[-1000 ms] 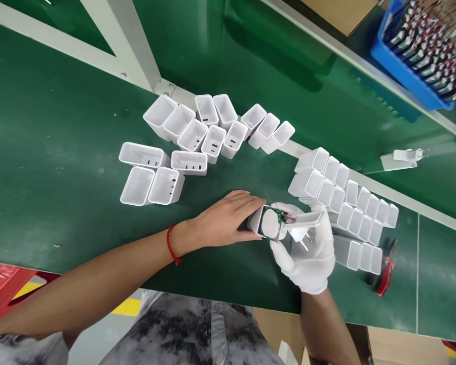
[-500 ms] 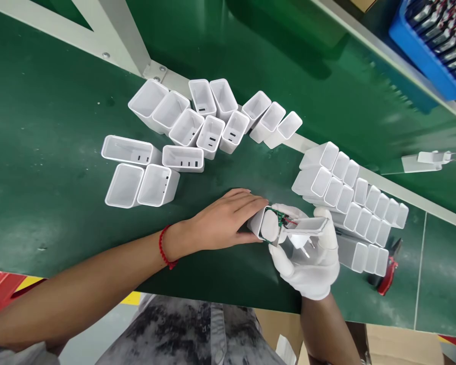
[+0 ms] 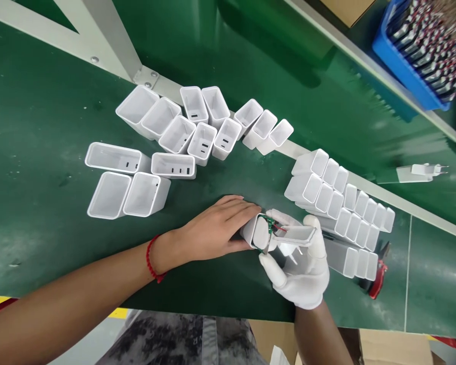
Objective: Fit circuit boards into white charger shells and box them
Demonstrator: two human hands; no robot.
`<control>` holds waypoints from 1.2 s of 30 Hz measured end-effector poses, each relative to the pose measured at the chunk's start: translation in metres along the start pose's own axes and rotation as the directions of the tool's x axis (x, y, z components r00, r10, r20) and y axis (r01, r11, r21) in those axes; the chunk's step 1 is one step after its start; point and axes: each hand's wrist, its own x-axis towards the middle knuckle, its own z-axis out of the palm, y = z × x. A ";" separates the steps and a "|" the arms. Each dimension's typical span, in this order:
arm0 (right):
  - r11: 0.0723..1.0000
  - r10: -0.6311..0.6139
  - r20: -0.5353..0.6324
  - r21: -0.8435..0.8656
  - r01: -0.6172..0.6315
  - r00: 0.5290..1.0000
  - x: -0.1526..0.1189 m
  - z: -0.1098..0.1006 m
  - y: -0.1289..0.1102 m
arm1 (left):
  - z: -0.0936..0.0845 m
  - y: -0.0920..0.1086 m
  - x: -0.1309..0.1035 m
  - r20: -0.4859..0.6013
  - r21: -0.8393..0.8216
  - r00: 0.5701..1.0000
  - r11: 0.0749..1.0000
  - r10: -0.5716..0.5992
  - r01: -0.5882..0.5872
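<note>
Between left grip point(image 3: 220, 228) and right grip point(image 3: 304, 276), over the front middle of the tabletop point(image 3: 41, 223): a casing point(image 3: 248, 233), with a circuit board point(image 3: 270, 222) at its mouth and a plug cover point(image 3: 298, 234) to the right of it. To the left and behind, a loose group of casings point(image 3: 108, 195); to the right, rows of casings point(image 3: 325, 196), with pliers point(image 3: 377, 281) just right of the front row. Along the back, a rail point(image 3: 296, 150); beyond it at far right, a plug piece point(image 3: 421, 171). Farther back, past a second rail point(image 3: 365, 61), a bin point(image 3: 401, 76) of wired parts point(image 3: 429, 50). Below the front edge, cardboard point(image 3: 395, 347).
</note>
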 end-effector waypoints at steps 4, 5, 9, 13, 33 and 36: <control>0.991 -0.128 -0.034 -0.031 0.127 0.991 0.002 -0.001 0.001 | 0.000 0.000 -0.002 0.017 0.001 1.000 1.000 -0.008 0.008; 0.991 -0.133 -0.044 -0.033 0.131 0.990 0.002 -0.001 0.002 | 0.000 0.000 -0.002 0.019 0.001 1.000 1.000 -0.008 0.008; 0.996 -0.087 -0.088 -0.018 0.086 0.992 0.002 0.002 0.005 | 0.000 0.000 0.000 0.018 0.003 1.000 1.000 -0.005 0.005; 1.000 0.022 -0.096 -0.004 -0.022 0.995 0.004 0.009 0.002 | 0.001 -0.001 0.001 0.010 0.018 1.000 1.000 0.005 -0.006; 0.852 0.432 0.015 0.323 -0.413 0.902 0.008 0.031 -0.014 | -0.001 0.011 0.001 -0.363 0.201 0.893 0.958 0.264 -0.202; 0.841 0.435 -0.006 0.359 -0.404 0.900 0.009 0.035 -0.009 | 0.000 0.010 0.002 -0.352 0.134 0.915 0.978 0.195 -0.157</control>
